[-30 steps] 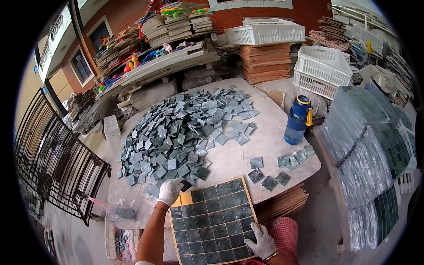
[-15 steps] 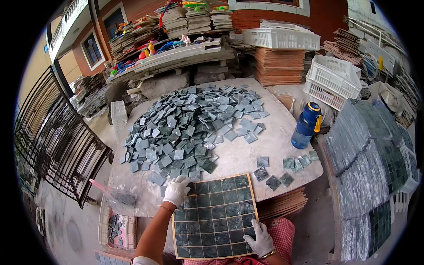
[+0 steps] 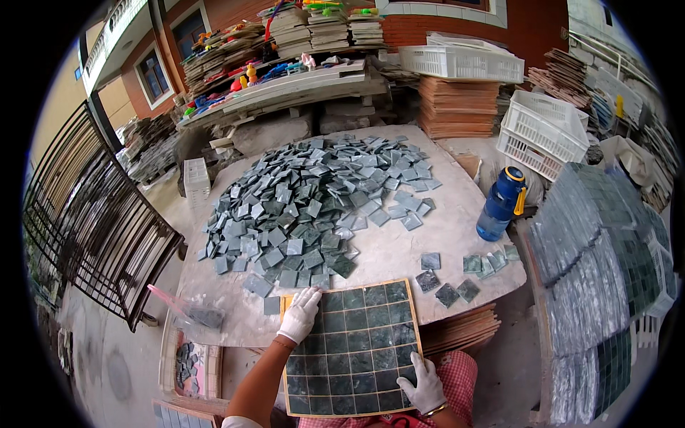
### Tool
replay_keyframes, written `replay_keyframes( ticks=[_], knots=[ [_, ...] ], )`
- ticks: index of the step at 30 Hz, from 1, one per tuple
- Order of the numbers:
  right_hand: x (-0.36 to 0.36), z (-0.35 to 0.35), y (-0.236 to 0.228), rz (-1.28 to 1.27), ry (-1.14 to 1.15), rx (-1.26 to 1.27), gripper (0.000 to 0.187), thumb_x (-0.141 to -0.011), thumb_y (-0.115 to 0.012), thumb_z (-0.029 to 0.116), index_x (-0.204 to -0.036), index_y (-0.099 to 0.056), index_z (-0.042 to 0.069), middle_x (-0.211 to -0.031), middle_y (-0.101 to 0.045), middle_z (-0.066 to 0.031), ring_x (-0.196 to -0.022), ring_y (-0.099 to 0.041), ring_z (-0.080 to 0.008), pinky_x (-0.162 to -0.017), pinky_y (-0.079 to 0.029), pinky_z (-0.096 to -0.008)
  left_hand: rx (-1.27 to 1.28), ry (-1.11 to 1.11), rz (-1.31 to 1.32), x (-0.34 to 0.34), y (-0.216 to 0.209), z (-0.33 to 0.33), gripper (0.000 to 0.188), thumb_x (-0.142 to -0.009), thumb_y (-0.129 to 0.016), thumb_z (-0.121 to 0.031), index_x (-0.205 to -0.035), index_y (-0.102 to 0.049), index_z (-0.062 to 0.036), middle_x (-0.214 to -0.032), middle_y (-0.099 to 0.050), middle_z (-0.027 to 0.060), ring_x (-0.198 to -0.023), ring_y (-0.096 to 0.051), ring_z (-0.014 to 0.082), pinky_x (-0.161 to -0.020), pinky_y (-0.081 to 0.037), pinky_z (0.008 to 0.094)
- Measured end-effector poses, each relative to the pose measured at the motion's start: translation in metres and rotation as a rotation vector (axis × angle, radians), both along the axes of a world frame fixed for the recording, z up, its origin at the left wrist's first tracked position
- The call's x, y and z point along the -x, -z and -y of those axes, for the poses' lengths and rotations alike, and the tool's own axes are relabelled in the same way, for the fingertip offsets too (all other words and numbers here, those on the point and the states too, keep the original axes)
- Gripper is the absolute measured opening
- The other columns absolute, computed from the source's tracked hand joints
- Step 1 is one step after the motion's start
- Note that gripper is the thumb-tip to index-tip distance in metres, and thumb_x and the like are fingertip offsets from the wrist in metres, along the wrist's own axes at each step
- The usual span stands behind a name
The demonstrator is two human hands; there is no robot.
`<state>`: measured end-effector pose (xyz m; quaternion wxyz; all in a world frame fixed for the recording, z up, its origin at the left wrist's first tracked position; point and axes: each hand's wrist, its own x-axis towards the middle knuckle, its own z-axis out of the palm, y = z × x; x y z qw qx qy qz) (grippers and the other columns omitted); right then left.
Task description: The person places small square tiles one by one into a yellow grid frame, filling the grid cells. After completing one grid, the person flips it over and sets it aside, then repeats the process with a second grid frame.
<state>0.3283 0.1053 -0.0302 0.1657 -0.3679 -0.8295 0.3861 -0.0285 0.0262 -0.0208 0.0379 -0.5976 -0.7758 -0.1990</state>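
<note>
A wooden-edged tray [image 3: 354, 411] holds rows of square dark green stone tiles [image 3: 360, 342], tilted against the near table edge. My left hand [image 3: 301, 314], in a white glove, lies over the tray's upper left corner with its fingers stretched out on the tiles; whatever lies under them is hidden. At the lower right edge rests my gloved right hand [image 3: 425, 385], thumb apart from the fingers and touching the tiles. Beyond the tray spreads a large heap of loose green-grey tiles [image 3: 285, 221]. Several single tiles [image 3: 447, 294] lie to its right.
A blue bottle [image 3: 498, 207] stands on the table's [image 3: 435, 221] right side. Plastic-wrapped tile stacks [image 3: 571, 299] rise farther right, below white crates [image 3: 542, 128]. A plastic bag [image 3: 196, 314] lies at the left table edge above a box of tile pieces [image 3: 191, 367]. A metal rack [image 3: 107, 228] stands left.
My left hand has moved slightly right and down onto the tray's upper left corner, its fingers now flatter. My right hand stays at the tray's edge. The view has shifted slightly.
</note>
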Motion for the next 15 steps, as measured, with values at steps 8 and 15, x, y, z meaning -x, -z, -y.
replay_keyframes(
  ticks=[8, 15],
  knots=[
    [0.007, -0.001, -0.009, -0.001, -0.022, -0.062, 0.071, -0.081, -0.07, 0.032, -0.138, -0.039, 0.004, -0.125, -0.048, -0.0235, -0.108, -0.055, -0.0406, -0.087, -0.049, -0.0436, -0.04, -0.088, -0.224, -0.002, -0.024, -0.011, 0.033, -0.081, -0.059, -0.014, -0.114, -0.059, -0.012, -0.119, -0.06, 0.0064, -0.115, -0.053, 0.0263, -0.095, -0.041, 0.0394],
    [-0.004, 0.0, -0.004, -0.1, -0.01, -0.037, 0.069, -0.083, -0.067, 0.03, -0.141, -0.036, 0.008, -0.131, -0.045, -0.0248, -0.118, -0.048, -0.0409, -0.097, -0.043, -0.0433, -0.025, 0.041, -0.538, 0.016, -0.022, -0.105, 0.031, -0.078, -0.062, -0.02, -0.108, -0.061, -0.0157, -0.112, -0.06, -0.0005, -0.117, -0.049, 0.021, -0.098, -0.036, 0.043]
  ],
)
